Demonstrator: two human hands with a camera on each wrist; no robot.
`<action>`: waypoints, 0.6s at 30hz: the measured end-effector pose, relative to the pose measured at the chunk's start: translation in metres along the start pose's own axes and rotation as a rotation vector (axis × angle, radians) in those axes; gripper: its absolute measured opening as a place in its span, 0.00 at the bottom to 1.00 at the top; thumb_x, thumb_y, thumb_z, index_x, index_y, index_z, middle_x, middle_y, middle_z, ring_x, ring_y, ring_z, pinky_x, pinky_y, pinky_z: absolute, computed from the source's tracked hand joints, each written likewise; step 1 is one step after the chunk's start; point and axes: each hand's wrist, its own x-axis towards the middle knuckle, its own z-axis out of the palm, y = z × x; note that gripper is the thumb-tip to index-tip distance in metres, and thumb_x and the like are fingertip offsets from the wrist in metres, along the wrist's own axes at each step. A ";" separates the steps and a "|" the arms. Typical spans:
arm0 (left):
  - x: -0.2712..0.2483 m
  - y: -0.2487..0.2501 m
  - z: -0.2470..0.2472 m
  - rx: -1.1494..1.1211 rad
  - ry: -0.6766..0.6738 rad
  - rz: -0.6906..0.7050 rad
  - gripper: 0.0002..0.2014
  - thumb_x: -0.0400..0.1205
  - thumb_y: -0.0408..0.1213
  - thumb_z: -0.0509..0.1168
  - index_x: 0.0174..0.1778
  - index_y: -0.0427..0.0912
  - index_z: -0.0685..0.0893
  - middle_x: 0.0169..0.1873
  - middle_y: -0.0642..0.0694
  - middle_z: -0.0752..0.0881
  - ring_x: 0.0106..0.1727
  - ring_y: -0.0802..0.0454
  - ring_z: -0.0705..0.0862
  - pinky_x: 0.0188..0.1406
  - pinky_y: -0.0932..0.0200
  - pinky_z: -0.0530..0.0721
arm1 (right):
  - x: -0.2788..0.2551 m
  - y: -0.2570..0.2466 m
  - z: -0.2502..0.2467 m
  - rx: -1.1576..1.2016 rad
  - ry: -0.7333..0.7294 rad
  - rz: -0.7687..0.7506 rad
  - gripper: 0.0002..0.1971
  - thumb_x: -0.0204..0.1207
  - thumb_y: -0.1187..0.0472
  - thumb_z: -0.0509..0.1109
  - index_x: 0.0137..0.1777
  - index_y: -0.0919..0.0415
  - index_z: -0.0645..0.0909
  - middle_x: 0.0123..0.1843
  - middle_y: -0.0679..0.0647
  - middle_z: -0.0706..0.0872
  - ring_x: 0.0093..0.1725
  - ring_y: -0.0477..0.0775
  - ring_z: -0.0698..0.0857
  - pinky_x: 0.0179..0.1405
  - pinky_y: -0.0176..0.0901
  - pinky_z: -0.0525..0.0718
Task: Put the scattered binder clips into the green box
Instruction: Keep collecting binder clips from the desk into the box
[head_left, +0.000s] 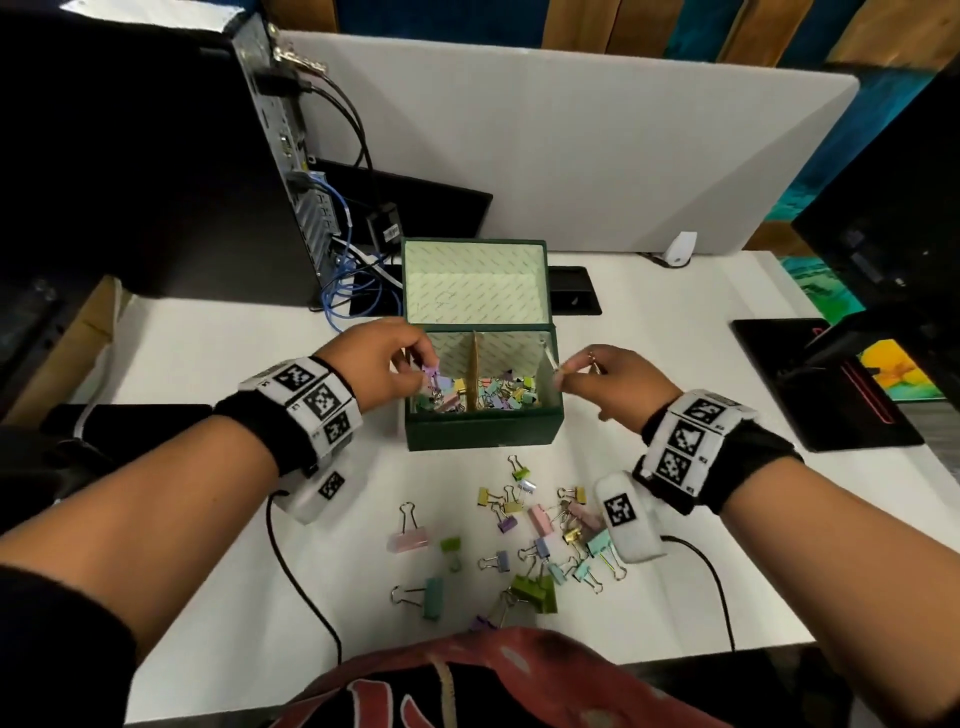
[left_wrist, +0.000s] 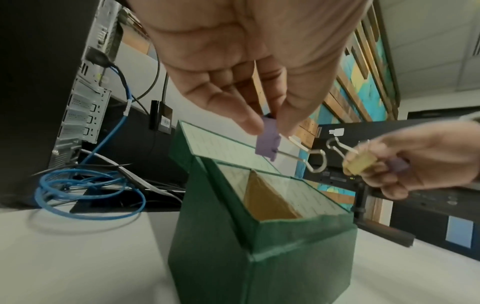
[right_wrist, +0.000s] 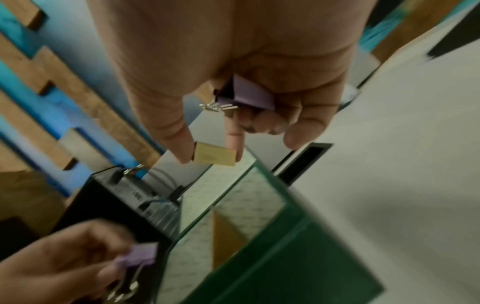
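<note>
Fingers and thumb of the left hand (left_wrist: 249, 67) pinch a purple clip (left_wrist: 267, 139), its wire handles pointing right toward the other hand; it hangs right above the left compartment of the green box (head_left: 483, 428), so letting go looks like the next move. The right hand (head_left: 613, 387) grips a yellow clip (right_wrist: 214, 154) between thumb and forefinger, with another purple clip (right_wrist: 246, 94) tucked in the curled fingers; it sits just beside the box's right wall, not yet over the opening, so it likely needs to shift left. Many scattered clips (head_left: 540, 535) lie on the table (head_left: 701, 571) on the near side of the box, closer to the right hand.
</note>
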 end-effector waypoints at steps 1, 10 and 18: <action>0.001 -0.002 0.000 0.033 -0.003 0.007 0.07 0.73 0.33 0.70 0.39 0.52 0.83 0.41 0.54 0.82 0.40 0.54 0.82 0.43 0.60 0.81 | 0.003 -0.014 0.008 -0.027 -0.057 -0.035 0.14 0.71 0.50 0.72 0.49 0.59 0.81 0.36 0.48 0.79 0.37 0.48 0.77 0.40 0.44 0.78; -0.006 -0.024 0.013 0.076 0.044 -0.036 0.14 0.72 0.38 0.73 0.54 0.47 0.85 0.52 0.49 0.77 0.54 0.52 0.76 0.58 0.59 0.74 | 0.024 -0.073 0.060 -0.290 -0.162 -0.154 0.16 0.72 0.52 0.72 0.57 0.56 0.79 0.51 0.53 0.82 0.48 0.51 0.79 0.44 0.40 0.73; -0.057 -0.032 0.015 0.170 -0.374 -0.108 0.14 0.73 0.33 0.65 0.53 0.46 0.85 0.45 0.50 0.79 0.46 0.52 0.79 0.52 0.61 0.78 | 0.031 -0.067 0.076 -0.222 -0.200 -0.223 0.29 0.70 0.64 0.72 0.72 0.56 0.70 0.52 0.49 0.77 0.51 0.51 0.79 0.57 0.45 0.81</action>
